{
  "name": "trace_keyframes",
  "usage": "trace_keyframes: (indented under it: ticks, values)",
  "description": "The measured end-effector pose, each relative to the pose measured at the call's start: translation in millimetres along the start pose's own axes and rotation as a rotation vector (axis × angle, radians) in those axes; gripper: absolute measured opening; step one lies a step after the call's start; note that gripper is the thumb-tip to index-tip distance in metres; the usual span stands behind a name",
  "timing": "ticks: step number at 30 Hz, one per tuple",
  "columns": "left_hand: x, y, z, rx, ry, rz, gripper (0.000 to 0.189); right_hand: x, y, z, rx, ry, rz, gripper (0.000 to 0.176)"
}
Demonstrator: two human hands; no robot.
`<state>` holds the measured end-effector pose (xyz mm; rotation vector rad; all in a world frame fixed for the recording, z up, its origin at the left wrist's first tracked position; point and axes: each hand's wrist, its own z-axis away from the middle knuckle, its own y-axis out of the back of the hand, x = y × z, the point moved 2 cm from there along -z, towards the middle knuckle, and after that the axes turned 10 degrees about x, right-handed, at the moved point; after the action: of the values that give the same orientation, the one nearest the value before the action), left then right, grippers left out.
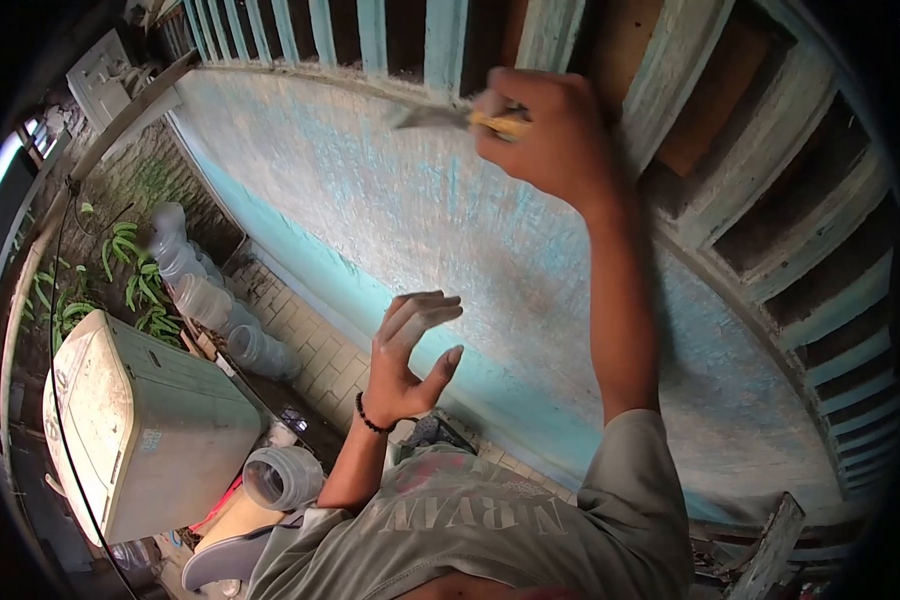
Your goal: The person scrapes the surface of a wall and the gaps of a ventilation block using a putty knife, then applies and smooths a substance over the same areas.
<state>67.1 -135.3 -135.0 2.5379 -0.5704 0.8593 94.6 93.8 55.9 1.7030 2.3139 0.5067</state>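
Observation:
My right hand (pixel 550 130) is raised to the upper edge of the wall and closed round the yellow handle of a scraper (pixel 500 125). Its grey blade, smeared by motion, points left and lies at the wall's top, just below the slats; whether it touches is hard to tell. The wall (pixel 410 200) has patchy white and pale blue paint that looks worn. My left hand (pixel 410 345) hovers in front of the lower wall, fingers apart and slightly bent, holding nothing. Whitish dust shows on its fingers, and a dark beaded bracelet (pixel 368 415) circles the wrist.
Blue and white slats (pixel 445 45) stand above the wall. At left are a large off-white box-like casing (pixel 160 420), several clear plastic jars (pixel 205 300) and green plants (pixel 120 250). Paving bricks (pixel 320 350) run along the wall's foot. A weathered wooden post (pixel 770 550) is at lower right.

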Motion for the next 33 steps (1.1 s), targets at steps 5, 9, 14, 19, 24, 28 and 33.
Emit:
trace_keyframes:
  ticks: [5,9,14,19,24,28,33]
  values:
    - [-7,10,7,0.059,0.02,-0.029,0.038,-31,76,11,-0.027,-0.134,0.175,0.024]
    - [-11,18,9,0.089,0.034,-0.066,0.038,-50,115,26,-0.052,-0.188,0.168,0.026]
    - [-10,13,6,0.067,0.034,-0.057,0.039,-50,129,40,-0.05,-0.24,0.224,0.027]
    - [-5,-4,1,0.021,0.022,0.007,0.039,-34,106,33,-0.057,-0.238,0.185,0.029]
    - [-5,-6,1,-0.002,0.018,0.026,0.039,-34,118,24,-0.092,-0.216,0.221,0.029]
    - [-6,-6,1,0.005,0.032,0.018,0.039,-30,106,23,-0.082,-0.166,0.203,0.03]
    - [-13,-2,4,0.011,0.043,0.004,0.04,-35,108,29,-0.075,-0.158,0.187,0.028]
